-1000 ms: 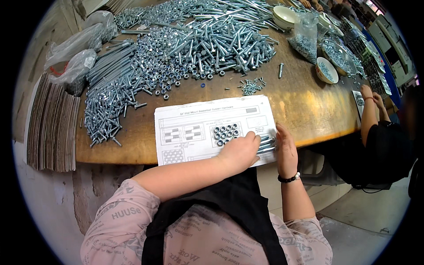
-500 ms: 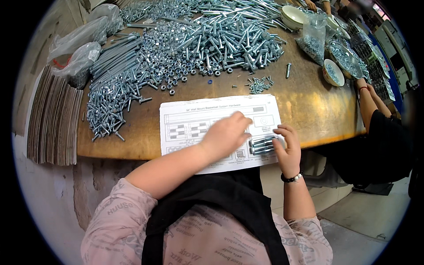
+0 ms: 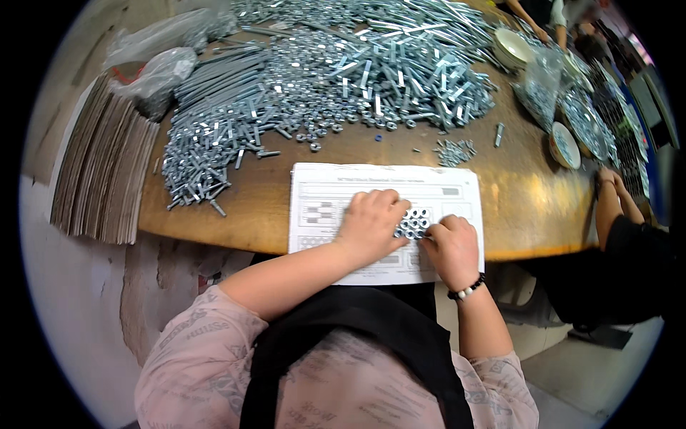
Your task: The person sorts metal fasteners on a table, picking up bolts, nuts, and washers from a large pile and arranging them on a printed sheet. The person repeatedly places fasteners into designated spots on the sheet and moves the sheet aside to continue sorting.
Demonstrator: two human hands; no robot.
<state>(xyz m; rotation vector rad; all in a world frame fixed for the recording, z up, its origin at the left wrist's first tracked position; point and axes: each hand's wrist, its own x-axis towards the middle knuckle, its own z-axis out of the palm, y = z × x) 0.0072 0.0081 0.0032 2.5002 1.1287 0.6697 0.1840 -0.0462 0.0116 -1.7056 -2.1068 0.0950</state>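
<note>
Surface: round wooden table (image 3: pixel 543 207), printed sheet (image 3: pixel 321 196) at its near edge.
Change: nuts (image 3: pixel 413 223) on the sheet, spread a second ago, now sit gathered; hands have closed in.
Left hand (image 3: pixel 370 227): fingers curled, pressing the nuts' left side.
Right hand (image 3: pixel 452 247): loosely clenched, touching their right side.
Beyond sheet: heaped bolts (image 3: pixel 343 79).

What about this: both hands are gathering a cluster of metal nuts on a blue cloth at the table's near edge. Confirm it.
Not quite. In the head view the left hand and right hand gather the cluster of metal nuts on a white printed paper sheet, not a blue cloth. The sheet does lie at the near edge of the wooden table.
</note>
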